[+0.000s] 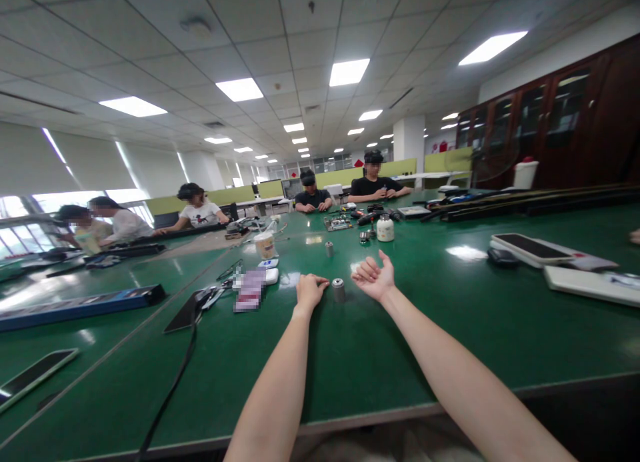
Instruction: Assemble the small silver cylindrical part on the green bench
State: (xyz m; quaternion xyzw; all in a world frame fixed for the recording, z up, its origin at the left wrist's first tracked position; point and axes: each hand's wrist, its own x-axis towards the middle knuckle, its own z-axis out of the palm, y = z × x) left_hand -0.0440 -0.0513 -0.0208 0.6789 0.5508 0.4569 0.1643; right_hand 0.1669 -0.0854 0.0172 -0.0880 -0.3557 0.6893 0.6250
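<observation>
A small silver metal cylinder (339, 291) with a hole in its top stands upright on the green table (380, 355), between my hands. My left hand (311, 291) rests on the table just left of it. Its thumb and fingertips come together close to the cylinder's side; whether anything small is between them is hidden. To the right, my right hand (375, 277) is turned palm up, fingers loosely curled, thumb apart, with nothing in it. A smaller metal cylinder (329, 249) stands farther back.
Left of my hands lie a purple printed packet (250, 289), a white case (271, 276) and a paper cup (265, 245). Behind stand a white jar (385, 228) and a circuit board (339, 223). Phones lie at both sides. Several people sit around the tables.
</observation>
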